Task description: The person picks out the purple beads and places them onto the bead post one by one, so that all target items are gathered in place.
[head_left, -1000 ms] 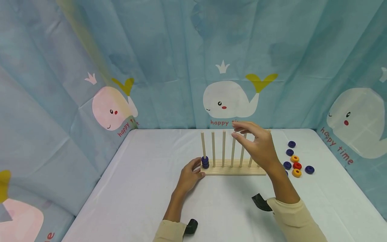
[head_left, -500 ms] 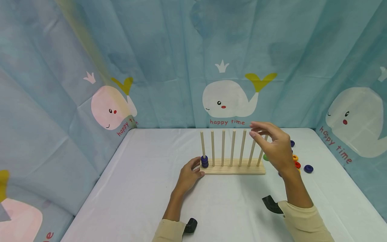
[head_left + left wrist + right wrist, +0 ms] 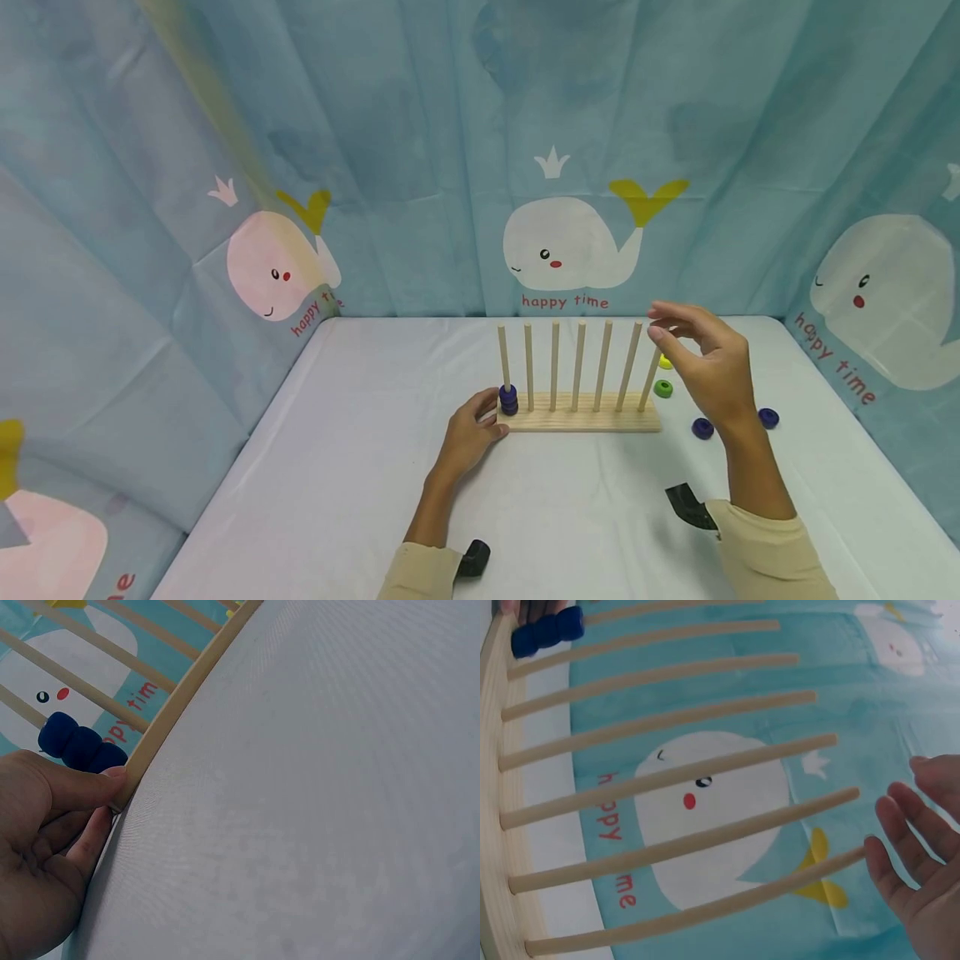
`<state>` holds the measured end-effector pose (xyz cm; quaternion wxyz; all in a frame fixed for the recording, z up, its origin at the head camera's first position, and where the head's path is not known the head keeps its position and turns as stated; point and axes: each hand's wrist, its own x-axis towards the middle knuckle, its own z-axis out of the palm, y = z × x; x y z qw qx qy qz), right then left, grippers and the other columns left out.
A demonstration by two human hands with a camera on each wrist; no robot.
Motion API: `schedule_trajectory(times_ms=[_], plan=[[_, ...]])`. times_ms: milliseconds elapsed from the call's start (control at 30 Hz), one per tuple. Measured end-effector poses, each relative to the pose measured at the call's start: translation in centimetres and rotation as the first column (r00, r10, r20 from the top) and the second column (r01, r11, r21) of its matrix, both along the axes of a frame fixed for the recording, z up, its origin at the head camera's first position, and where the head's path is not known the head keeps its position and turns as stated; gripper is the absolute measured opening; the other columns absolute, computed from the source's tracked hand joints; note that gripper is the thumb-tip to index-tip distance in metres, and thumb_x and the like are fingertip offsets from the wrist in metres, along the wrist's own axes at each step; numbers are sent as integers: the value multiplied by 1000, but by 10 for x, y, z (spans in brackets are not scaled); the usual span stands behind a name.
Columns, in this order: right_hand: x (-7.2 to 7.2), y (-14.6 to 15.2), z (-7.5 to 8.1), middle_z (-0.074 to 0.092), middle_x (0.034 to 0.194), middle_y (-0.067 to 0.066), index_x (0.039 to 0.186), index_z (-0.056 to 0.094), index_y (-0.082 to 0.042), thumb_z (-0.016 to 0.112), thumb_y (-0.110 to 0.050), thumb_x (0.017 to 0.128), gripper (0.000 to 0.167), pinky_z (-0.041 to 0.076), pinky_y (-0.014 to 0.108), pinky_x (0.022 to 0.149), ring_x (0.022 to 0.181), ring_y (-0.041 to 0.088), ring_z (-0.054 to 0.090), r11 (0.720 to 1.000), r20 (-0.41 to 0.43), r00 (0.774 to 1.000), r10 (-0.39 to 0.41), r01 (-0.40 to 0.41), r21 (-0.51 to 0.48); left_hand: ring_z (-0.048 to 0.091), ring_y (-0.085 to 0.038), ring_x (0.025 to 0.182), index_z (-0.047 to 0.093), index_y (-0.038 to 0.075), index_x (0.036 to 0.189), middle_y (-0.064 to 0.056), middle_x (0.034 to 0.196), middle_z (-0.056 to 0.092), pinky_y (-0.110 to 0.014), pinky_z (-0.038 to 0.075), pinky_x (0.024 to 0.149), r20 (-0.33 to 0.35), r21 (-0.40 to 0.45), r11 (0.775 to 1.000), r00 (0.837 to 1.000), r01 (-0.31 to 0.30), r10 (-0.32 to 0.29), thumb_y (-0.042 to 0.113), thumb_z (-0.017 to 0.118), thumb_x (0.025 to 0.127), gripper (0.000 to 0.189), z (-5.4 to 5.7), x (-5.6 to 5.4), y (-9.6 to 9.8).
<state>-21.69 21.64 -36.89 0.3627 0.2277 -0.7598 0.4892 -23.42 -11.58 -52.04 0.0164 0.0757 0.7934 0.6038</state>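
Note:
A wooden peg rack (image 3: 577,422) with a row of upright pegs stands on the white table. Dark blue rings (image 3: 508,400) are stacked at the foot of its leftmost peg. My left hand (image 3: 467,440) holds the left end of the rack's base; the left wrist view shows the thumb (image 3: 90,790) against the base edge, just beside the blue rings (image 3: 80,742). My right hand (image 3: 712,375) is raised by the top of the rightmost peg, its fingers loosely bent and holding nothing. In the right wrist view, a fingertip (image 3: 871,847) overlaps that peg's tip.
Loose rings lie right of the rack: a green ring (image 3: 663,388), a yellow ring (image 3: 666,362) partly hidden by my right hand, and two blue rings, one nearer (image 3: 702,428) and one farther right (image 3: 768,418). Behind the table hangs a whale-print curtain (image 3: 420,167).
My right hand has moved rightward along the peg tops, from the middle pegs to the rightmost one, and now covers some of the loose rings. My left hand and the rack stay put.

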Motion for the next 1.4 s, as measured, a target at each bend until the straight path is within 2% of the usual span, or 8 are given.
schedule_trajectory(times_ms=[200, 300, 433, 600, 767, 933, 1167, 1400], plan=[[-1, 11, -3, 77, 116, 0, 126, 74, 3, 71, 10, 95, 32, 53, 10, 101, 105, 1, 68, 998, 54, 997, -55, 57, -36, 53, -34, 146, 50, 3, 155, -19, 157, 53, -26, 55, 111, 7, 3, 1000, 1000, -3, 3, -4, 75, 92, 68, 2, 1, 0], [-2, 18, -6, 78, 115, 5, 127, 75, -2, 71, 4, 97, 31, 52, 9, 100, 103, -1, 67, 993, 89, 990, -113, 115, -21, 53, -34, 146, 50, 3, 155, -19, 158, 53, -25, 55, 111, 8, 2, 1000, 1000, -6, 6, -4, 75, 92, 68, 2, 1, 0], [-3, 31, -11, 78, 117, 14, 129, 75, -5, 72, -4, 99, 30, 50, 5, 98, 101, -6, 65, 981, 142, 971, -193, 195, 2, 53, -35, 146, 51, 3, 155, -19, 157, 53, -25, 55, 111, 9, 11, 1000, 1000, -5, 5, -5, 75, 92, 68, 1, 1, 2], [-5, 44, -16, 78, 118, 1, 131, 73, -5, 72, -11, 101, 31, 51, 7, 103, 101, -7, 64, 967, 231, 941, -247, 255, -5, 53, -34, 146, 50, 3, 155, -18, 158, 53, -24, 55, 111, 16, 13, 1000, 1000, -2, 2, -5, 74, 92, 68, 2, 2, 2], [-8, 55, -20, 78, 121, 2, 133, 73, -7, 70, -16, 103, 32, 50, 14, 111, 102, -9, 63, 953, 285, 914, -290, 302, 1, 53, -34, 146, 51, 3, 155, -18, 157, 54, -25, 55, 111, 10, 7, 1000, 1000, -5, 5, -5, 75, 92, 68, 1, 1, 2], [-9, 66, -25, 77, 123, -2, 137, 71, -10, 69, -21, 104, 35, 48, 20, 117, 103, -12, 61, 942, 330, 888, -319, 337, 5, 53, -33, 145, 51, 3, 154, -18, 157, 54, -26, 56, 111, 2, -2, 1000, 1000, -4, 4, -6, 76, 91, 69, 0, 0, 1], [-10, 86, -35, 76, 125, -8, 143, 68, -11, 69, -24, 104, 40, 49, 14, 112, 108, -15, 59, 932, 383, 859, -340, 363, 12, 53, -38, 145, 50, -1, 154, -22, 157, 53, -31, 55, 112, -16, 5, 1000, 1000, 5, -5, -6, 76, 91, 68, -1, 1, 0], [-10, 102, -44, 75, 126, -11, 144, 67, -16, 68, -32, 105, 42, 49, 21, 117, 111, -14, 59, 921, 446, 819, -360, 389, 28, 53, -38, 145, 52, 0, 153, -22, 156, 54, -34, 55, 114, -16, 14, 1000, 1000, -3, 3, -6, 75, 91, 67, 0, 0, 1]])
